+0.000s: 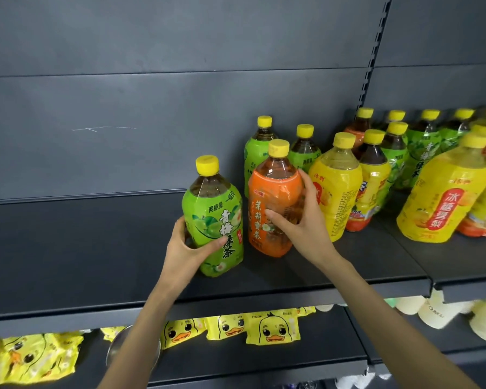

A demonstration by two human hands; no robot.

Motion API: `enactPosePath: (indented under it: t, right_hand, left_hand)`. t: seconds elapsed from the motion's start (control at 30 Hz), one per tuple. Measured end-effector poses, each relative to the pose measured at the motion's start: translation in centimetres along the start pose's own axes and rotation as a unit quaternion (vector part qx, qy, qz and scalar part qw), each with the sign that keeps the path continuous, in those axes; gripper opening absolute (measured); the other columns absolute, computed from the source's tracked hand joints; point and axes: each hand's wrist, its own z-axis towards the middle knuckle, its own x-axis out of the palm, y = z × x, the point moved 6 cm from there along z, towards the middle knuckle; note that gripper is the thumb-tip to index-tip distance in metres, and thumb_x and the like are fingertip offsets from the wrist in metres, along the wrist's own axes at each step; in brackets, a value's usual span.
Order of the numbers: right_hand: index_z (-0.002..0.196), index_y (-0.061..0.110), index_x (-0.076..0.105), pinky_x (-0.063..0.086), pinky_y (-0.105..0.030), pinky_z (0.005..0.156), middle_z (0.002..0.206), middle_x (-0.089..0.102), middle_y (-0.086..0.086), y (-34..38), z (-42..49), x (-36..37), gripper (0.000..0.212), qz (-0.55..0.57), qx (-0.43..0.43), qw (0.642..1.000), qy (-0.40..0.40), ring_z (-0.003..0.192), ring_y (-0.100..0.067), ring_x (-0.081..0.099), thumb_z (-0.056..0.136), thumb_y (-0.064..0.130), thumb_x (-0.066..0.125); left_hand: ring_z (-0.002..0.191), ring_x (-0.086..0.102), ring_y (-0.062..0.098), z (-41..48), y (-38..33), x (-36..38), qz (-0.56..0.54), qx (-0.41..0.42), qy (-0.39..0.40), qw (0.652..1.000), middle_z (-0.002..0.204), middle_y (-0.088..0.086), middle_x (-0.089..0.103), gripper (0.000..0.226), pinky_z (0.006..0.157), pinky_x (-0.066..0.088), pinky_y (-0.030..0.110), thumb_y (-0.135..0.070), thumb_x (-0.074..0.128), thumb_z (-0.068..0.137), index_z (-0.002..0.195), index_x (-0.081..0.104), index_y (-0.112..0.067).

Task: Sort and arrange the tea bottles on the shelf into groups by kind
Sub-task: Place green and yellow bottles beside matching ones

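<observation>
The left grip (188,248) curls round the lower body of a green-labelled plastic tea bottle with a yellow cap (213,220), which stands upright near the front of the dark grey metal shelf (96,248). The right grip (300,223) wraps the middle of an orange-labelled plastic tea bottle with a yellow cap (272,197), just beside the green one. Both bottles look full, so they are probably heavy and top-weighted. The thin walls should give slightly, and the glossy sleeves may slip. A hold low on the waist seems safest. The yellow-labelled bottle (337,186) crowds the right side, so tipping is a risk.
</observation>
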Motion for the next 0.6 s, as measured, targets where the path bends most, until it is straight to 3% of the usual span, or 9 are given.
enactPosePath:
  t: [0.1,0.27,0.4,0.6]
  right_hand:
    - [0.143,0.023,0.026,0.044,-0.038,0.104,0.139,0.04,0.003,0.2,-1.5,-0.4,0.091,-0.016,0.029,0.999,-0.028,0.126,-0.01,0.041,0.069,0.046,0.074]
    - [0.142,0.023,0.028,0.045,-0.037,0.102,0.137,0.044,0.004,0.9,-4.6,-1.6,0.1,-0.012,0.041,0.999,-0.017,0.126,-0.012,0.045,0.061,0.062,0.071]
    - [0.139,0.028,0.029,0.05,-0.027,0.094,0.128,0.052,0.01,1.8,-7.1,-2.7,0.091,0.046,0.052,0.998,-0.002,0.116,-0.005,0.053,0.062,0.048,0.074]
    - [0.136,0.021,0.04,0.053,-0.027,0.087,0.122,0.058,0.006,1.4,-9.1,-5.9,0.086,0.104,0.061,0.992,-0.033,0.11,-0.009,0.058,0.061,0.04,0.079]
  left_hand:
    - [0.1,0.063,0.002,-1.5,-0.1,0.1,0.002,-0.004,0.001,1.0,0.112,-0.007,0.065,0.091,0.076,0.052,0.019,-0.05,0.083,0.042,0.122,0.05,-0.022]
    - [0.099,0.064,0.005,-4.1,-0.3,0.5,-0.022,0.005,0.002,1.0,0.108,-0.009,0.067,0.082,0.078,0.054,0.026,-0.049,0.081,0.045,0.118,0.052,-0.025]
    - [0.098,0.065,0.009,-6.2,-0.8,0.9,-0.03,0.015,-0.02,0.999,0.104,-0.009,0.068,0.071,0.079,0.055,0.031,-0.041,0.084,0.049,0.111,0.055,-0.024]
    - [0.088,0.067,0.007,-9.5,-2.5,2.1,-0.02,0.041,-0.042,0.998,0.094,-0.006,0.07,0.06,0.067,0.055,0.02,-0.03,0.088,0.052,0.103,0.057,-0.021]
